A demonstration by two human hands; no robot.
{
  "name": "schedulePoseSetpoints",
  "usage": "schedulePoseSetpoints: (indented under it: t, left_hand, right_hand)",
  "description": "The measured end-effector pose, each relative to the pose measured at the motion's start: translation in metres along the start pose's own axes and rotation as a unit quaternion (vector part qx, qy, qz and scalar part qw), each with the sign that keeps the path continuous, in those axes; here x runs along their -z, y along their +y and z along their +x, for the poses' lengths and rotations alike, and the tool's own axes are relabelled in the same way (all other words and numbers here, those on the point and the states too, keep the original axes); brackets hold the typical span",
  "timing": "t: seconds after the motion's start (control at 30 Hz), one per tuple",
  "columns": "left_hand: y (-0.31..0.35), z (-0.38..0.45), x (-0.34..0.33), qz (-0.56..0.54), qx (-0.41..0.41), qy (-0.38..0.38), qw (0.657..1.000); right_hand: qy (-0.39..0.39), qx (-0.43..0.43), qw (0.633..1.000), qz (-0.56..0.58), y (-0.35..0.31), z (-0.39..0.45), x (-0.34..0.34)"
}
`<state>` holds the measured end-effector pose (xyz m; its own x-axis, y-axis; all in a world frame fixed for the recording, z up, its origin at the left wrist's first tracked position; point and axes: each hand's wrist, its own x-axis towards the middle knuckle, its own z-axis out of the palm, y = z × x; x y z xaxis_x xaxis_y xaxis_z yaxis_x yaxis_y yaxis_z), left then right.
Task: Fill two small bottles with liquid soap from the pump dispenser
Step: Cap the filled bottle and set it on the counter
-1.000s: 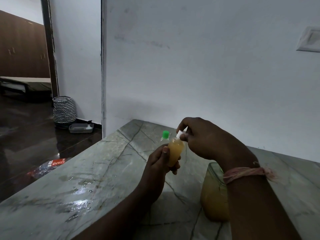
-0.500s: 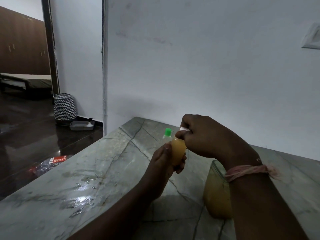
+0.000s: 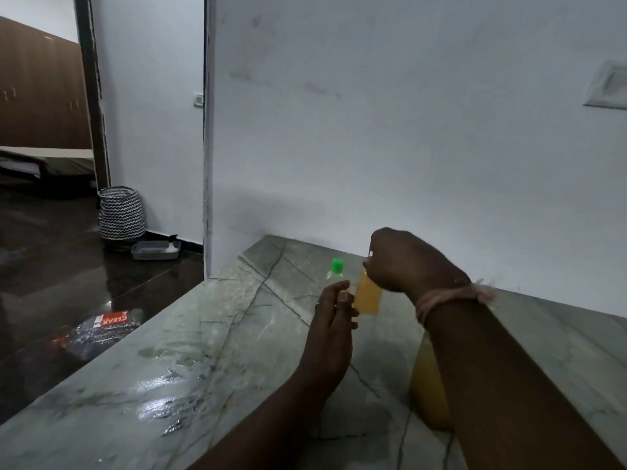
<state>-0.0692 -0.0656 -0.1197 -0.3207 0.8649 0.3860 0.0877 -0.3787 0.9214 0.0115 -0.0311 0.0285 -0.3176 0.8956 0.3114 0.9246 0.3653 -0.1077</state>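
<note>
Nearest to us, our right forearm is crossing the lower right of the view and covering most of a large container of yellow-orange liquid soap that is standing on the grey-green veined marble counter; its top and any pump are hidden behind the arm, so we cannot tell how it is closed. A patch of wet sheen is lying on the counter to the left. Further in, our left hand is rising with its fingers loosely together, the fingertips touching the side of a small clear bottle filled with yellow-orange soap, which is tilting slightly above the counter. Our right hand, a pinkish thread tied around its wrist, is gripping the top of that bottle, fingers curled tightly over the cap so that the cap is barely showing. Just behind, a second small clear bottle with a green cap is standing upright on the counter, partly hidden by our left fingers. Beyond is the plain white wall. To the left, on the dark glossy floor, are lying a dark packet with a red label, a grey tray and a black-and-white zigzag basket.
</note>
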Motion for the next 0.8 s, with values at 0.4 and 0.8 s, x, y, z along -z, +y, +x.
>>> schedulePoseSetpoints:
  t: [0.4, 0.8]
  left_hand:
    - [-0.010, 0.009, 0.004, -0.072, 0.064, 0.107, 0.990]
    - [-0.018, 0.015, 0.004, -0.058, 0.091, 0.162, 0.981]
  right_hand:
    - [-0.080, -0.090, 0.990, -0.075, -0.001, 0.066, -0.032]
    - [-0.036, -0.126, 0.989, -0.065, -0.009, 0.072, -0.068]
